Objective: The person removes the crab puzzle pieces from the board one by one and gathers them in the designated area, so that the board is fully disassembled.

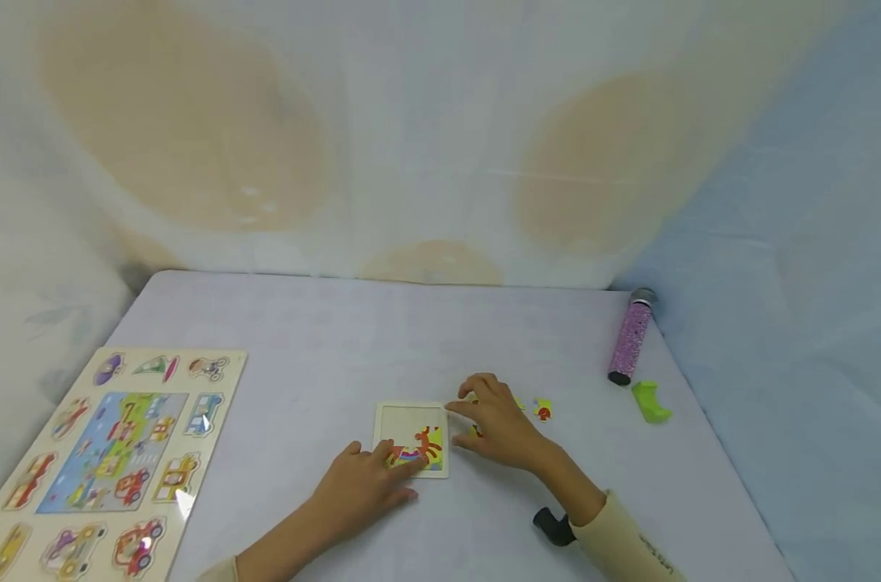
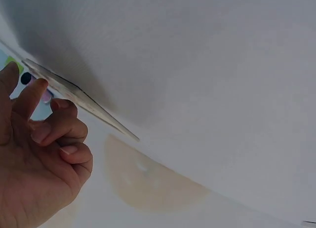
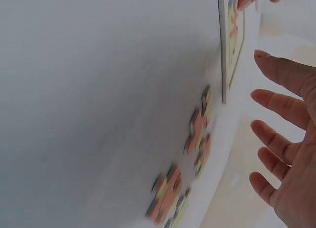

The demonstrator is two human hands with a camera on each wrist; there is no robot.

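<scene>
A small square puzzle tray [image 1: 411, 417] lies on the table, with joined pieces of a red horse picture [image 1: 429, 446] across its lower part and bare board above. My left hand [image 1: 360, 491] rests at its lower left, fingertips touching the pieces. In the left wrist view, that hand's other fingers [image 2: 69, 127] bend loosely. My right hand [image 1: 504, 427] hovers just right of the tray, fingers spread, holding nothing. Several loose jigsaw pieces [image 3: 168, 193] lie beneath and beside it, partly hidden by the hand in the head view; one jigsaw piece [image 1: 543, 409] shows to its right.
At left lies a large pegged picture board [image 1: 215, 428] with vehicle shapes. A glittery purple cylinder [image 1: 631, 339] and a green curved block [image 1: 651, 402] sit near the right edge. Close to my right forearm is a black curved object [image 1: 553, 527].
</scene>
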